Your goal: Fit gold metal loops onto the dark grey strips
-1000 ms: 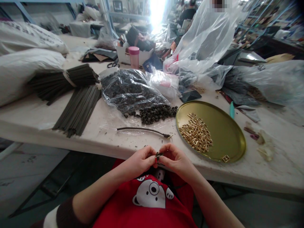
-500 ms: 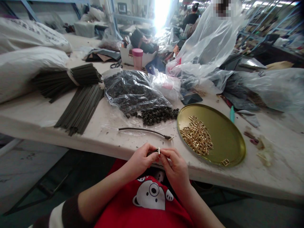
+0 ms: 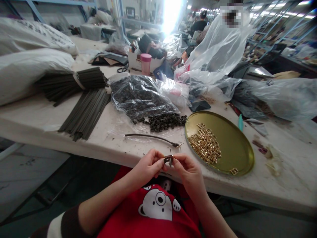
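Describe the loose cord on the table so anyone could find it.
Start at the round gold tray. Left of its rim, in front of the spilled black pieces, lies one thin dark cord. Unlike the straight strips, it lies alone, curved, metal-tipped.

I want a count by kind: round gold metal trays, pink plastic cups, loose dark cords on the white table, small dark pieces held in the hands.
Round gold metal tray: 1
Pink plastic cup: 1
Loose dark cord: 1
Small dark piece, pinched by left hand and right hand: 1
Total: 4
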{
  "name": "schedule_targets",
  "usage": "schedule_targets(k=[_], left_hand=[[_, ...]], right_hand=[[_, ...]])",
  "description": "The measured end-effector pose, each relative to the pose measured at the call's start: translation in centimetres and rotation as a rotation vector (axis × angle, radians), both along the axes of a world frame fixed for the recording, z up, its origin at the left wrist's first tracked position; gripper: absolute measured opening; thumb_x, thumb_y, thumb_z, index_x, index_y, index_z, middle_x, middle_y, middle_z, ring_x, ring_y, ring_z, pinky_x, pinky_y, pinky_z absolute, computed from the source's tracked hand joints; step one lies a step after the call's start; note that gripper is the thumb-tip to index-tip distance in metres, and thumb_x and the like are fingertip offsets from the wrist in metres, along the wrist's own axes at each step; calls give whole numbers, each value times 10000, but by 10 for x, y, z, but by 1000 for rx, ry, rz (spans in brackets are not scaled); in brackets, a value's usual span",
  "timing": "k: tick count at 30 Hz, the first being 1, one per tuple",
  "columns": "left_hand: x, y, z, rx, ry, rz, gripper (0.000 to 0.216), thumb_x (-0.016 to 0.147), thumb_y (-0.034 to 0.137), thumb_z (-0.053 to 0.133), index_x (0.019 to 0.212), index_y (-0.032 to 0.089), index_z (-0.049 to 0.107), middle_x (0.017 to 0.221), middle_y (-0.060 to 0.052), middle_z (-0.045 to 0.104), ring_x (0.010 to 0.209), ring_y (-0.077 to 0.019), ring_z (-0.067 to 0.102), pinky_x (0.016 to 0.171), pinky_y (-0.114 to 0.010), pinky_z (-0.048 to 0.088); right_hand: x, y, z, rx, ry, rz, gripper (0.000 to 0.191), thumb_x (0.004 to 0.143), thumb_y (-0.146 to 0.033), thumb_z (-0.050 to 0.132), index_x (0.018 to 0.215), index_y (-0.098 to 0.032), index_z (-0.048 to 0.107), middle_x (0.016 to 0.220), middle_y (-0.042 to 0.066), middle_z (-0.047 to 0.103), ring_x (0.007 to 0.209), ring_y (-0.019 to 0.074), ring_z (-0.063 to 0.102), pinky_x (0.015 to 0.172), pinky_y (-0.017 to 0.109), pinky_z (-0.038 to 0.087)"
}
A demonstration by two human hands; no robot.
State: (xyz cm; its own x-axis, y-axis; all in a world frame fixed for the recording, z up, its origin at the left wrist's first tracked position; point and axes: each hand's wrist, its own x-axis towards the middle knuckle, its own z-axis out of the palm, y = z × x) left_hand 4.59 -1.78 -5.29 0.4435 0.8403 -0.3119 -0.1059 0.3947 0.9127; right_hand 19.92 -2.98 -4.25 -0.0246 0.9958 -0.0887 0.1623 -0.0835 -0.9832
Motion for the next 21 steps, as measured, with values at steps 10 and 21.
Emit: schedule_targets(k=[10,21], left_hand=[[-3,5,2,261,212,-215,413,868,233,364,1280,213,385,650,28,503,619,-124,470,623,-223,371],[-1,22,0,182,248,-263,159,813,293,448,835,176,553,602,39,466,592,-119,430,579,-204,342]], right_hand=[[4,6,-23,-335,492,-19,265,698,-316,680,922,-219,575,801,-10,577,706,109,552,653,234,474],[6,19,-28,-434,482,48,325,723,-345,653,981,-201,517,736,-29,547,637,92,535,605,219,424]])
